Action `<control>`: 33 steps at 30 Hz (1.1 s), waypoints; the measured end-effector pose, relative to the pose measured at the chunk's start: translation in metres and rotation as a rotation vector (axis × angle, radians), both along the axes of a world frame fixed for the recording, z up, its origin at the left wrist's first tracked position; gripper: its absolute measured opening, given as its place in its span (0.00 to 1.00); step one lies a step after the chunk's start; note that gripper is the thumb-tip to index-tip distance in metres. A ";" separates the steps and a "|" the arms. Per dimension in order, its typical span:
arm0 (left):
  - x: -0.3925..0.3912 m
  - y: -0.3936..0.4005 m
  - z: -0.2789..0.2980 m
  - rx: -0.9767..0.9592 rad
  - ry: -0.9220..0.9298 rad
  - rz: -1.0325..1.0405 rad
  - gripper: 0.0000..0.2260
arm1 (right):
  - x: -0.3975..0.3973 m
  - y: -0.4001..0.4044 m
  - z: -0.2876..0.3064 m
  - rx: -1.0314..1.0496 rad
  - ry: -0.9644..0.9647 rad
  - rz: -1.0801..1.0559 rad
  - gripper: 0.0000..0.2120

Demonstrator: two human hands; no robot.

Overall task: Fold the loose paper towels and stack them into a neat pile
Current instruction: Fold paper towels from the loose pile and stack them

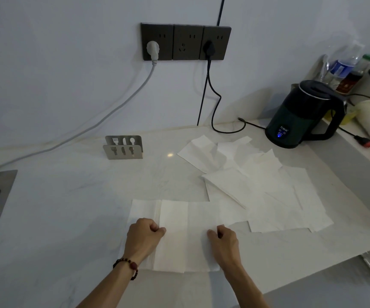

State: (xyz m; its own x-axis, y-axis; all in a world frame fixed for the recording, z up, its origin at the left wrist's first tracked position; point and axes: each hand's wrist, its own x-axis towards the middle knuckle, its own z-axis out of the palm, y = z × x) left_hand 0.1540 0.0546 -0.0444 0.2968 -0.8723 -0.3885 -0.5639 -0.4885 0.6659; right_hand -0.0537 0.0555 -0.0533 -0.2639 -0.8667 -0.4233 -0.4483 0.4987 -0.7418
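Both forearms reach forward over the bench (68,196). The left hand (145,235) and right hand (224,240), fingers curled, pinch a paper towel (175,230) lying flat, long axis left-right. Loose towels (257,181) lie just right.

We have both forearms reaching forward, converging a little. Our left hand (145,234) is knuckles-up, fingers curled, thumb and fingertips pinching at its inner side; beaded bracelet (127,264) on that wrist. Our right hand (223,237) mirrors it, fingers curled under, thumb pinching inward. Hands level, well apart.
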 end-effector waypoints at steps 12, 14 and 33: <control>0.005 0.000 -0.004 0.016 -0.016 0.007 0.09 | 0.004 -0.004 -0.002 0.024 0.094 0.057 0.14; 0.005 -0.001 -0.004 0.017 -0.019 0.008 0.09 | 0.004 -0.004 -0.004 0.023 0.115 0.061 0.12; 0.062 0.011 -0.006 0.058 -0.459 0.020 0.15 | 0.065 -0.015 -0.016 -0.223 0.642 1.139 0.37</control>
State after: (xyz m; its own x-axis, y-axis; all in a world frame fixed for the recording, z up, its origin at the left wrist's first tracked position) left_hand 0.2160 0.0654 -0.0505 0.4656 -0.8457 -0.2608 -0.7842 -0.5309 0.3211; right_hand 0.0112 0.0405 -0.0689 0.5532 -0.7700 -0.3181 -0.8320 -0.4909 -0.2586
